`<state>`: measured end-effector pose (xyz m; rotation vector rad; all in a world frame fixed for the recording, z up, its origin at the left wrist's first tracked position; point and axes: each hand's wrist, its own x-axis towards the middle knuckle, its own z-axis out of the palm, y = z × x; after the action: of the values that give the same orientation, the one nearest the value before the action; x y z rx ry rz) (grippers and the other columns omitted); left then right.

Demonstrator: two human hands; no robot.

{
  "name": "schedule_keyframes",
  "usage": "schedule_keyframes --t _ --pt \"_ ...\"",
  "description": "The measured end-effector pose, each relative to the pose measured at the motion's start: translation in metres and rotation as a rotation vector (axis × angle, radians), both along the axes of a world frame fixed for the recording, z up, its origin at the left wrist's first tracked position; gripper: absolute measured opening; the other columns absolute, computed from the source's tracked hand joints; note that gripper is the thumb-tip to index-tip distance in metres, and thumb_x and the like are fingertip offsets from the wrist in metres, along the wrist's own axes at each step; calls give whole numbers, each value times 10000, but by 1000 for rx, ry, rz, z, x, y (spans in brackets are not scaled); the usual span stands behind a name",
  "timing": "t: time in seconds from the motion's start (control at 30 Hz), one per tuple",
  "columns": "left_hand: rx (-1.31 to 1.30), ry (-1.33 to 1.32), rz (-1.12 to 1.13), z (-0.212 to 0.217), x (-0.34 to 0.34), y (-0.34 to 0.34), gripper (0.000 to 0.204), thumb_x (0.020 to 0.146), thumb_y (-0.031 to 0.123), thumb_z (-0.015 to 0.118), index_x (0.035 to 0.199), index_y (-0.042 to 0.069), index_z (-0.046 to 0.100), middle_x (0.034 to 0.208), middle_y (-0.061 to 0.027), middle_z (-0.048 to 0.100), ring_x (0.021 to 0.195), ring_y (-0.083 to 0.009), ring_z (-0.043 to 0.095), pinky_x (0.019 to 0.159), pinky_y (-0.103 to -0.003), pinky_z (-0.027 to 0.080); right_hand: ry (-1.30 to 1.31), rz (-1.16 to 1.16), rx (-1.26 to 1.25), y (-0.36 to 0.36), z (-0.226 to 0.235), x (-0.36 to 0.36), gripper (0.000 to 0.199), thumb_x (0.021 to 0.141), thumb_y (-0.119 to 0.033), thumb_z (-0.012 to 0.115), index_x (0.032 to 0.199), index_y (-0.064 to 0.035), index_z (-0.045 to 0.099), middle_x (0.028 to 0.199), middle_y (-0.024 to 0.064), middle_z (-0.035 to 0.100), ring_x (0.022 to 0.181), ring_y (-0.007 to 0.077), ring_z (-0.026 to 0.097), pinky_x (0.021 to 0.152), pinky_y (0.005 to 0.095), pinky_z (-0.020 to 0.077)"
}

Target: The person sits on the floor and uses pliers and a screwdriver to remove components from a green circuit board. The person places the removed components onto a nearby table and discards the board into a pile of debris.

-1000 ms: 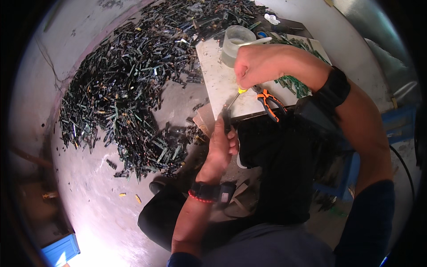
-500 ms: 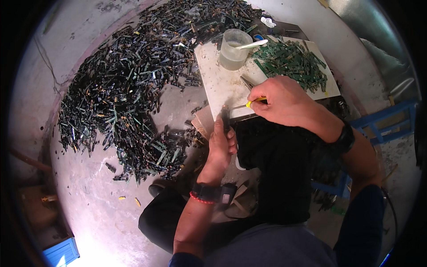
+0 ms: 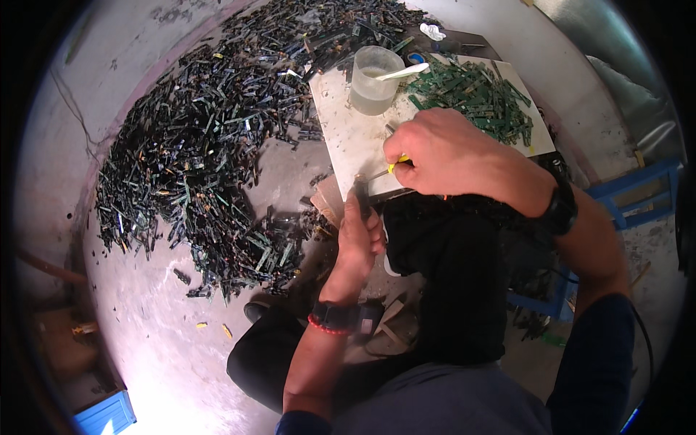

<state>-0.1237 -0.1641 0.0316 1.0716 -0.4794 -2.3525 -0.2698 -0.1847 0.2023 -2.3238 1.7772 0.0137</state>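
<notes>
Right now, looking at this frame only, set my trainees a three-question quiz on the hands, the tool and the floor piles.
1. True or false: the right hand grips a yellow-handled tool.
2. What does the left hand pinch? A) dark narrow strip B) spoon C) cloth
3. Which container stands on the white board?

Key: 1 true. 2 A. 3 The translucent plastic cup, with a white spoon across it, beside the green circuit-board pile.

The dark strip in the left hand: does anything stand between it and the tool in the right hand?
Nothing visible does. The left hand holds the dark strip upright at the white board's edge, and the thin metal tip of the yellow-handled tool in the right hand reaches it directly.
</notes>
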Motion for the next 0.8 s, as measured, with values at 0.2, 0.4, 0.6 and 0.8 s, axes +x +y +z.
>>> schedule_keyframes --t 0.2,0.4,0.6,0.8 --pt "46 16 33 11 2 -3 547 928 591 263 606 153 317 499 40 231 403 -90 185 363 -224 142 13 -43 246 -30 14 1 159 696 -125 607 805 -34 678 737 154 646 730 316 626 656 387 480" --pt "44 108 16 12 2 -6 537 940 561 262 592 154 309 489 37 222 375 -97 169 348 -232 141 25 -14 320 -51 16 1 217 664 -111 605 839 -11 686 770 140 660 734 273 634 669 355 488" --pt "61 130 -5 14 4 -8 538 944 552 255 585 154 301 486 43 213 371 -95 168 342 -233 138 5 -71 414 -57 28 5 247 676 -130 619 880 -5 680 799 127 668 726 226 639 630 340 490" --pt "55 150 -16 12 9 -10 530 951 532 246 584 153 295 485 45 205 368 -93 159 335 -230 132 -9 -152 475 -61 33 13 266 692 -160 632 899 0 677 854 123 675 758 214 638 634 330 487"
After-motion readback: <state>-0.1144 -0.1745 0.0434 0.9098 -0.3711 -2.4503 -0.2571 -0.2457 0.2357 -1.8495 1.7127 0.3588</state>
